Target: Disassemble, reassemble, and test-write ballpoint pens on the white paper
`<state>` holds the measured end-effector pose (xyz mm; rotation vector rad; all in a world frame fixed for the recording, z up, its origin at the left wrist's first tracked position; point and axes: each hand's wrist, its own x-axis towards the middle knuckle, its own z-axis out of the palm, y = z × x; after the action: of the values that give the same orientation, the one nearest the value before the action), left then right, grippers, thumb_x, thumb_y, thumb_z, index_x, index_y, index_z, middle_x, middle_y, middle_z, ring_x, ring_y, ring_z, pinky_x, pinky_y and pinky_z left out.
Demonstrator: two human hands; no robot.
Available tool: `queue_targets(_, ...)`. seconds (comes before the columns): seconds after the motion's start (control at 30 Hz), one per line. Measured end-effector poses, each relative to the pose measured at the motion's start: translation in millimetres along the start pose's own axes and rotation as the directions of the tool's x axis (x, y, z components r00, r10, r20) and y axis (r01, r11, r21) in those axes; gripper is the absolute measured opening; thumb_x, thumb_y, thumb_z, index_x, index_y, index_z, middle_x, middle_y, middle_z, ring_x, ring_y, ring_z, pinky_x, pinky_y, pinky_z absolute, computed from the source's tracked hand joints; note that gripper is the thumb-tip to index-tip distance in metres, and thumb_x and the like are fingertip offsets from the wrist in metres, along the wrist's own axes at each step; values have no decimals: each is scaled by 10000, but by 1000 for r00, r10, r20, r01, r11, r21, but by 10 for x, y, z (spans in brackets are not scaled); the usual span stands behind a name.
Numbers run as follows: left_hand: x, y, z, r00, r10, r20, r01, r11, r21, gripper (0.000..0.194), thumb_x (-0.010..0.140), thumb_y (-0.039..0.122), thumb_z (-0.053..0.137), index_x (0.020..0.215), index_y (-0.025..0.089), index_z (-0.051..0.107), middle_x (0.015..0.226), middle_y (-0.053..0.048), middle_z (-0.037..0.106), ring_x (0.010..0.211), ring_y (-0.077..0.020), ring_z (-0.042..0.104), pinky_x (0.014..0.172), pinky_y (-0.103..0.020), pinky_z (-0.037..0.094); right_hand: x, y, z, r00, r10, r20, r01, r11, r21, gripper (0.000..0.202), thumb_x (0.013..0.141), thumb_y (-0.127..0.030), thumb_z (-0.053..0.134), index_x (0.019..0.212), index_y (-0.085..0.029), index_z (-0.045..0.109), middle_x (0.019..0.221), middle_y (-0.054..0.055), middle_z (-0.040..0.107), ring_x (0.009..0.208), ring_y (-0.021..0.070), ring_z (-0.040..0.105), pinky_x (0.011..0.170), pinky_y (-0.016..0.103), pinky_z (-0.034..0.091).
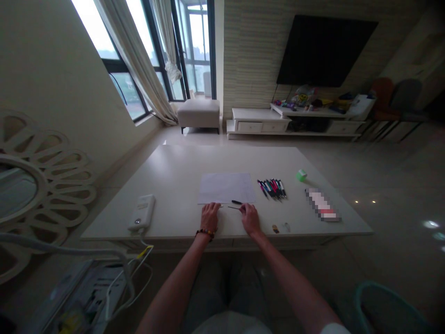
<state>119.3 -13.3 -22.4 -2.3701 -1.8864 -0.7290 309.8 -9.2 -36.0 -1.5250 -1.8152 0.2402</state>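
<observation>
My left hand (209, 216), with a beaded bracelet at the wrist, rests at the front edge of the paper. Its fingers are closed, and a small pale tip shows beside them; the rest of what they may hold is hidden. My right hand (249, 219) pinches a thin dark rod (234, 208), like a pen refill, which points left toward my left hand. Just beyond the rod lies a short black pen part (237, 202). Behind both hands is a stack of white paper (225, 186). Several pens (273, 189) lie in a bunch right of the paper.
On the white table (174, 160) stand a white power box (143, 211) with a cable at the left and a green cube (301, 175) at the right. A pixelated object (322, 205) lies near the right edge. Small items (276, 228) sit by the front edge.
</observation>
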Motion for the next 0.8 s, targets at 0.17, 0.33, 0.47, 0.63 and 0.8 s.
queue_targets(0.17,-8,22,-8,997,73,14,-73,997,-32,328,802,79,397,1030,252,559,1011,-56,577,942,-202,492,872,-363,361,-1,-37,-19,998,-50,39,50,999,14,111,867,-242,460,814,-203,549,801,59,598,816,219,520,729,330,388)
queue_targets(0.33,-23,80,-66,976,212,56,-210,977,-49,358,787,56,408,1049,254,551,1026,-53,561,977,-191,477,900,-363,339,5,-99,-37,992,-113,51,108,989,97,112,854,-238,474,794,-208,563,801,54,589,825,211,515,753,335,411)
queue_targets(0.47,-28,140,-112,967,243,78,-244,970,2,296,828,128,421,1069,254,538,947,-54,557,895,-190,477,818,-344,347,9,-109,-39,997,-82,2,80,976,201,108,841,-238,489,781,-204,572,785,52,583,803,199,519,737,321,430)
queue_targets(0.63,1,203,-151,955,290,58,-293,955,54,179,886,298,398,954,262,560,863,-39,552,836,-180,475,816,-357,304,-31,-154,-32,997,-81,-16,82,960,269,119,821,-277,524,754,-200,586,762,51,590,772,193,534,720,316,438)
queue_targets(0.8,40,186,-106,949,304,83,-308,951,41,186,900,257,369,861,221,547,820,-30,550,809,-165,477,808,-333,301,-72,-217,2,999,-45,-15,47,935,351,134,795,-320,558,788,-198,612,759,41,609,719,179,551,692,301,443)
